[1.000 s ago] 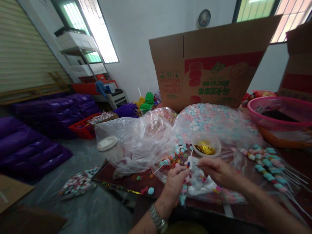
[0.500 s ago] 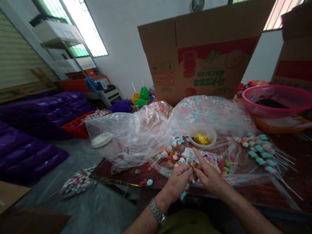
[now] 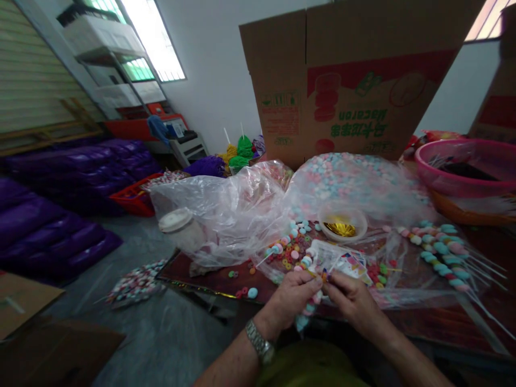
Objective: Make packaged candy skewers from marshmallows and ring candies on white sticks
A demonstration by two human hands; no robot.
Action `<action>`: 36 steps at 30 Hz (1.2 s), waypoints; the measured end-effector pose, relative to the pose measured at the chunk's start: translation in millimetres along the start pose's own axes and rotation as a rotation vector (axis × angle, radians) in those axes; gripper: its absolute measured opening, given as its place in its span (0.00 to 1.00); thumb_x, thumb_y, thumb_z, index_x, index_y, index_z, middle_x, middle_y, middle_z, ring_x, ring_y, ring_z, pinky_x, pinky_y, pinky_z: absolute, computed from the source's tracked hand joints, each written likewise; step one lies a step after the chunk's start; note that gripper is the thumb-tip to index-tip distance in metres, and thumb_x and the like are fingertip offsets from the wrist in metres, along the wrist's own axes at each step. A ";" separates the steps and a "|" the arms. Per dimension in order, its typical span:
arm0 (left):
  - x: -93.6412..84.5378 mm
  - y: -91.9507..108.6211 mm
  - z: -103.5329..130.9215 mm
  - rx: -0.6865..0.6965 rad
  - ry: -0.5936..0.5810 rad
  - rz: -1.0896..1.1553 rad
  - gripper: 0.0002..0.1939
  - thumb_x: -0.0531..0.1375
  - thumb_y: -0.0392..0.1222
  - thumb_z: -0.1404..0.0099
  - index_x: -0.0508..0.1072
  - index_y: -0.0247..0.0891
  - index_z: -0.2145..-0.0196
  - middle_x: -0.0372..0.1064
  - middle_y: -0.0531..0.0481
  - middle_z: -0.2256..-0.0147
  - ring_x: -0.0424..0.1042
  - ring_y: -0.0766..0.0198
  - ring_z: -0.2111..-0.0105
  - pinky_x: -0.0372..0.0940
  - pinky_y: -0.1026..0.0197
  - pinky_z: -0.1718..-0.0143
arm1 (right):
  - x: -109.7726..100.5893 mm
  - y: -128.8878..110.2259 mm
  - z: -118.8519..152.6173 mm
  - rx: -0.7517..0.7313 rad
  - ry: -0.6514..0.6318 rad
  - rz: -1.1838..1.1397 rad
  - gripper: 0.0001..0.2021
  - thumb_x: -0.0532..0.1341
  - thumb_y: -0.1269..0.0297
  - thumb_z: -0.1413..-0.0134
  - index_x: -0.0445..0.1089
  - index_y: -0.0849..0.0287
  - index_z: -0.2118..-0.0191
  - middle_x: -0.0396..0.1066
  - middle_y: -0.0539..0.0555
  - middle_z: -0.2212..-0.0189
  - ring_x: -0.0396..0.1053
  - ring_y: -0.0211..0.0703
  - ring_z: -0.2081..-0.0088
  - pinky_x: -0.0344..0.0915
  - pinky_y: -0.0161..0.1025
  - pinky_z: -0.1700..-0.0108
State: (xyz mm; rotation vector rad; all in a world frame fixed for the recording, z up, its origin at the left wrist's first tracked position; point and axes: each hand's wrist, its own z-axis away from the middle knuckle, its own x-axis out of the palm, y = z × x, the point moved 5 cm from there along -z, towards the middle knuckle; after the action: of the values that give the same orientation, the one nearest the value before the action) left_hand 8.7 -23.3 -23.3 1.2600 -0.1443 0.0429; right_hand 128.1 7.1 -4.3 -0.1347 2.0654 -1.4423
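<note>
My left hand (image 3: 293, 298), with a metal watch at its wrist, is closed around a candy skewer (image 3: 307, 263) of pastel pink, blue and white pieces. The skewer's lower end hangs below the fingers over the table edge. A thin gold tie (image 3: 313, 274) shows at the fingertips. My right hand (image 3: 352, 301) is pinched closed against the left at this spot, seemingly on the tie; the fingers partly hide it. Just beyond lie a printed plastic packet (image 3: 328, 257) and loose fruit-coloured rings (image 3: 287, 264). A clear bowl (image 3: 365, 232) holds gold ties.
Finished-looking candy skewers (image 3: 443, 252) lie at the right. A large bag of pastel candies (image 3: 350, 174) rests before a cardboard box (image 3: 282, 115). A pink basin (image 3: 463, 148) stands far right. At the left are a plastic jar (image 3: 181, 228) and crumpled clear film (image 3: 226, 215).
My right index finger, stretched out before, has curled in toward the thumb. Both hands stay together at the gold tie. The whole view has shifted slightly.
</note>
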 end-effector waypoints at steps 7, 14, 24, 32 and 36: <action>26.5 0.8 7.9 -0.195 -0.399 0.387 0.24 0.69 0.47 0.58 0.69 0.32 0.65 0.68 0.51 0.80 0.67 0.68 0.82 0.64 0.67 0.80 | -16.6 -33.4 12.4 -0.156 -0.409 -0.165 0.13 0.51 0.62 0.39 0.69 0.59 0.70 0.67 0.48 0.76 0.63 0.35 0.74 0.58 0.30 0.71; 9.1 16.6 3.5 0.161 0.135 0.107 0.30 0.63 0.48 0.46 0.58 0.39 0.48 0.62 0.59 0.82 0.60 0.71 0.85 0.58 0.68 0.81 | -5.2 -15.1 7.8 -0.220 0.177 0.359 0.14 0.46 0.68 0.39 0.61 0.59 0.74 0.65 0.50 0.80 0.61 0.36 0.78 0.54 0.33 0.75; -9.6 80.5 -1.6 0.146 0.095 0.235 0.41 0.36 0.74 0.45 0.70 0.43 0.54 0.71 0.48 0.73 0.69 0.57 0.72 0.64 0.51 0.64 | -17.5 -31.4 -10.6 -0.133 0.120 0.089 0.11 0.47 0.69 0.43 0.58 0.58 0.76 0.61 0.48 0.81 0.58 0.36 0.78 0.52 0.33 0.76; 1.1 39.2 -15.8 0.109 0.067 -0.316 0.20 0.54 0.57 0.39 0.73 0.37 0.64 0.70 0.48 0.63 0.65 0.59 0.58 0.58 0.59 0.52 | 3.5 -8.0 -22.0 0.296 0.077 -0.466 0.14 0.50 0.57 0.44 0.58 0.58 0.77 0.55 0.45 0.84 0.55 0.34 0.79 0.53 0.31 0.76; 8.9 41.5 -24.0 0.171 0.162 -0.352 0.19 0.52 0.54 0.38 0.72 0.36 0.69 0.68 0.50 0.73 0.65 0.62 0.71 0.61 0.62 0.65 | 6.0 2.6 -18.1 0.468 -0.057 -0.440 0.21 0.45 0.48 0.42 0.59 0.57 0.77 0.55 0.44 0.89 0.53 0.34 0.85 0.52 0.31 0.82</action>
State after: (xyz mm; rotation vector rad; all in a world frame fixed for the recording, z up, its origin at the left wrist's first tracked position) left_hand 14.9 11.8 9.9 1.4312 0.2262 -0.1494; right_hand 114.3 20.4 -5.1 -0.4520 1.6588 -2.1201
